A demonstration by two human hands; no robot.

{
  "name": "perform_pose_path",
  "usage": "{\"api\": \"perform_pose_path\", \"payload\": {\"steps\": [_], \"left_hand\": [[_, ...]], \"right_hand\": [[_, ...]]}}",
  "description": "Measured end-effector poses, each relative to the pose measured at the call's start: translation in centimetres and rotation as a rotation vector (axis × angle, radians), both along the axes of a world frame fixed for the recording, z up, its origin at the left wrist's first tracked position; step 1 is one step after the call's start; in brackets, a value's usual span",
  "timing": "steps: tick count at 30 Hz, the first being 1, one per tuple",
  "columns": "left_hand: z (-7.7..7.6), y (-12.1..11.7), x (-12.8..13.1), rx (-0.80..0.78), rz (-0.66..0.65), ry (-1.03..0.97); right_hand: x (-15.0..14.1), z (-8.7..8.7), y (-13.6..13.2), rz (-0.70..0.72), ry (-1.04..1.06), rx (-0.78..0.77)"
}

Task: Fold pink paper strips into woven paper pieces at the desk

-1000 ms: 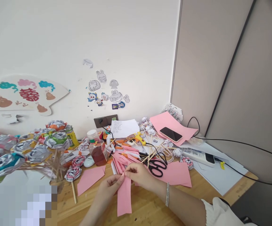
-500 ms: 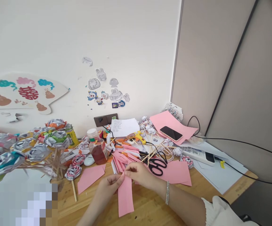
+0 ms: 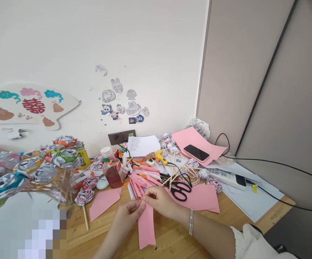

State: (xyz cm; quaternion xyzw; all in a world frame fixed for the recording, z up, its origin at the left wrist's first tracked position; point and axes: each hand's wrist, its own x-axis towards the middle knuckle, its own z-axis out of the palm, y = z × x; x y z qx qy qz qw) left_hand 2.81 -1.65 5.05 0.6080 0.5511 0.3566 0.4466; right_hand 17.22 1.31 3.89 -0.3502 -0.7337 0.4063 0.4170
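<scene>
A strip of pink paper (image 3: 146, 228) hangs down over the wooden table from both of my hands. My left hand (image 3: 130, 212) pinches its upper part between thumb and fingers. My right hand (image 3: 157, 201), with a silvery bracelet on the wrist, grips the top end close beside the left fingertips. Just beyond the hands lies a heap of folded pink paper strips (image 3: 139, 181). Black-handled scissors (image 3: 181, 190) rest to the right of my right hand, near a flat sheet of pink paper (image 3: 204, 198).
Paper flowers on sticks (image 3: 45, 172) crowd the left side. A jar of amber liquid (image 3: 113, 172) stands behind the left hand. A yellow glue gun (image 3: 159, 157), a phone (image 3: 196, 152) on pink paper, bead strings and cables lie at the back. Another pink piece (image 3: 105, 203) lies left.
The lower end of the pink strip has swung slightly to the right, and the strip now looks narrower. Both hands keep their pinch in nearly the same place.
</scene>
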Motion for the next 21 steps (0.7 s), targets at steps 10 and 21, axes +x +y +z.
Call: {"api": "perform_pose_path", "payload": {"steps": [10,21], "left_hand": [[-0.47,-0.41,0.32,-0.099,-0.116,-0.092],[-0.54,-0.03,0.1,0.061,-0.033,0.02]], "right_hand": [[-0.06,-0.05,0.05,-0.056,-0.013,0.06],[0.08,-0.03,0.02,0.037,0.076,-0.016]]}}
